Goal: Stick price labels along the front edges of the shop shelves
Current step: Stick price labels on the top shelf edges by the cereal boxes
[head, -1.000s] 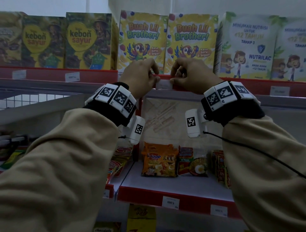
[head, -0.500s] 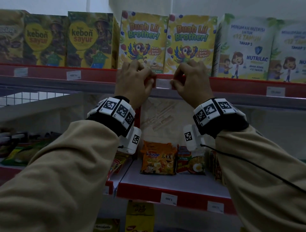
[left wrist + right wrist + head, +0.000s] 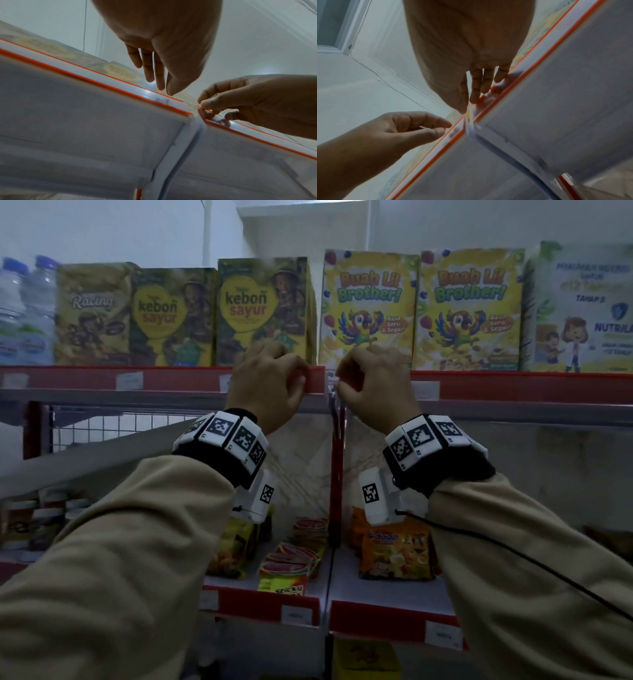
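The upper shelf's red front strip [image 3: 513, 386] meets its left section [image 3: 171, 378] at a joint between my hands. My left hand [image 3: 299, 378] rests its fingertips on the left section's end, holding nothing, as the left wrist view [image 3: 163, 86] and right wrist view [image 3: 445, 128] show. My right hand [image 3: 340, 385] pinches the end of the right strip [image 3: 248, 134] with thumb and fingertips [image 3: 209, 104]; it reaches the strip [image 3: 539, 44] from above in its own wrist view [image 3: 471, 104]. A white price label [image 3: 425, 390] sits on the strip just right of my right hand.
Cereal boxes [image 3: 368, 309] and water bottles [image 3: 24, 309] stand on the upper shelf. Older labels [image 3: 129, 380] sit along its edge. A red upright [image 3: 337, 474] divides the bays. Noodle packets [image 3: 394, 556] lie on the lower shelf, whose edge [image 3: 376, 616] carries labels.
Both hands have let go of the white label they held against the strip and moved left to the shelf joint. The label stays stuck on the strip.
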The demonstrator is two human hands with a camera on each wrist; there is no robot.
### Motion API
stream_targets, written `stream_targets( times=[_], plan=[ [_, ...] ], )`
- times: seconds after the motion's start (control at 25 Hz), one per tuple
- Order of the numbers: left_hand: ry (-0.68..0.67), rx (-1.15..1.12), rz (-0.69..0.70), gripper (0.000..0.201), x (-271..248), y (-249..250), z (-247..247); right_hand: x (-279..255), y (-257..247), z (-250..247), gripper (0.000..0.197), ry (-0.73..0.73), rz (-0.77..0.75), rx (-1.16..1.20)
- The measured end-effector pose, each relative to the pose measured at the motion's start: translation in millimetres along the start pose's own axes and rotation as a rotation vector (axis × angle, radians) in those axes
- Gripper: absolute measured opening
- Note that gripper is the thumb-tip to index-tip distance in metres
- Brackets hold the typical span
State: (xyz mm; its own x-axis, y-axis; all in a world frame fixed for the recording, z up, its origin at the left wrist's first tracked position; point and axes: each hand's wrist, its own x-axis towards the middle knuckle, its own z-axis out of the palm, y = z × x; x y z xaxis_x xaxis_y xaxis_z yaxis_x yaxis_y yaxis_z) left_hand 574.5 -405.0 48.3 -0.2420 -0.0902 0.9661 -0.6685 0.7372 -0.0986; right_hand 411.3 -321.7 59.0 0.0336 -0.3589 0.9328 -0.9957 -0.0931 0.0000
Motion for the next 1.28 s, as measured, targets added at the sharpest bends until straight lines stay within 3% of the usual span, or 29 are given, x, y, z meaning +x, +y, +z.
stream_targets(
  times=[0.12,0.28,0.52,0.72,0.92,1.04,1.16,1.28],
  plan=[
    [-0.031,0.034,-0.021,0.038,-6.6,-36.2,-1.6,-3.5,-23.8,24.0,0.036,0.08,0.033,-0.006],
    [-0.077,0.075,0.061,0.052,-18.1,-56.8,3.2,-19.7,-48.4,47.9,0.054,0.19,0.123,-0.065],
    [-0.04,0.04,0.106,0.049,-18.8,-67.0,5.7,-34.3,-82.6,69.9,0.061,0.228,0.274,-0.011],
    [-0.073,0.035,0.136,0.048,-19.6,-74.2,5.5,-20.2,-95.6,69.2,0.081,0.248,0.458,0.036],
    [-0.079,0.004,0.147,0.045,-17.5,-78.6,5.6,-20.1,-103.7,71.3,0.077,0.28,0.476,0.096],
    [-0.082,-0.034,0.145,0.045,-15.5,-80.9,5.7,-13.2,-98.7,64.2,0.064,0.301,0.483,0.184],
    [-0.067,-0.043,0.13,0.044,-15.0,-85.7,2.4,-3.1,-90.6,53.1,0.043,0.182,0.464,0.096],
    [-0.051,-0.035,0.113,0.042,-14.3,-96.1,-4.6,5.8,-86.7,45.9,0.042,0.035,0.442,-0.134]
  ],
)
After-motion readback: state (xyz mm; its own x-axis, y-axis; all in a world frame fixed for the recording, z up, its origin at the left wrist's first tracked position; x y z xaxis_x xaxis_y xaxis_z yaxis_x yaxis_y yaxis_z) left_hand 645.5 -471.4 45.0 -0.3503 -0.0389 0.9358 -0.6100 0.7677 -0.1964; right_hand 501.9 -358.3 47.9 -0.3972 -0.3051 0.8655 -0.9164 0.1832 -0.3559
